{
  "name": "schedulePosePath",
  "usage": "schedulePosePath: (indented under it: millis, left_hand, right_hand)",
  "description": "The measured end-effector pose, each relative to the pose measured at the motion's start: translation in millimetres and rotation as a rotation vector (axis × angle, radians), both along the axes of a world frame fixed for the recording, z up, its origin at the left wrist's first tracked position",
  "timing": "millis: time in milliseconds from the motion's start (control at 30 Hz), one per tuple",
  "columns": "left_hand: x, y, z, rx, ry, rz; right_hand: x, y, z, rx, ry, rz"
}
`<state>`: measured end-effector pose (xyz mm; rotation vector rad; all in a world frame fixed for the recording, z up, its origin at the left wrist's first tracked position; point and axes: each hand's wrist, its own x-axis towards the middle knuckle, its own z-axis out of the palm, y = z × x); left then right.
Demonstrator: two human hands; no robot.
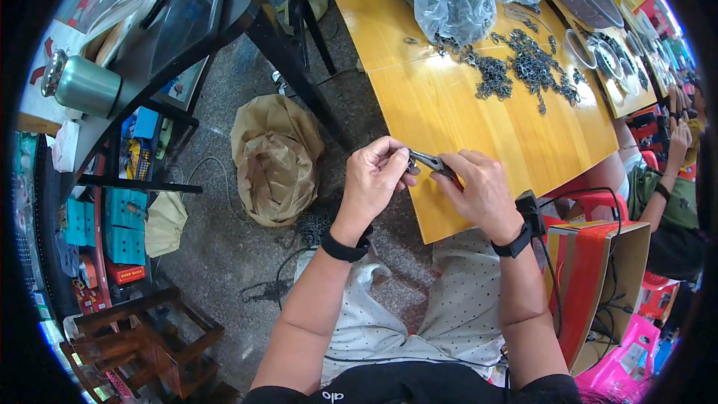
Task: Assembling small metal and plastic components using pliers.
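Observation:
Above my lap, at the near left edge of the yellow wooden table (404, 105), my two hands meet. In my right hand (479, 183) is a pair of pliers (428, 161) with red handles, its jaws pointing left. My left hand (378, 172) pinches a small dark metal piece (410, 167) right at the plier jaws; its exact shape is too small to make out. Farther back on the tabletop lie loose piles of dark metal clasps or links (523, 63). A clear plastic bag (456, 4) full of similar dark pieces stands behind them.
On the floor to my left sits an open brown sack (277, 161). A dark-framed table (247, 22) holds a green metal canister (88, 84). A cardboard box (598, 284) with cables stands at my right. Beyond it another person's arm (666, 179) reaches toward small bowls (580, 49).

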<state>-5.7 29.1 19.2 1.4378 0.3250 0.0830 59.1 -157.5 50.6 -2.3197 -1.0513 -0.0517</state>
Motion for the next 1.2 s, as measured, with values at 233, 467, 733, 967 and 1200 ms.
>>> schedulePosePath:
  millis: [233, 467, 733, 967, 1200]
  left_hand:
    - [-2.9, 1.9, 2.2, -0.103, 0.042, -0.038]
    - [-2.7, 4.1, 0.6, -0.091, 0.002, -0.097]
    - [-1.3, 10.5, -0.2, 0.109, -0.126, -0.147]
    - [0.2, 5.8, 2.9, 0.224, -0.087, -0.108]
    - [1.2, 1.8, 3.3, 0.506, -0.217, -0.041]
  right_hand:
    - [6.3, -1.4, 3.7, -0.033, -0.221, 0.057]
    - [9.9, -3.0, 4.0, -0.012, -0.242, 0.065]
    - [13.0, -7.6, -0.1, -0.016, -0.152, 0.062]
    - [16.4, -12.3, 0.4, -0.065, -0.152, 0.071]
    - [16.2, -12.1, -0.2, -0.080, -0.162, 0.058]
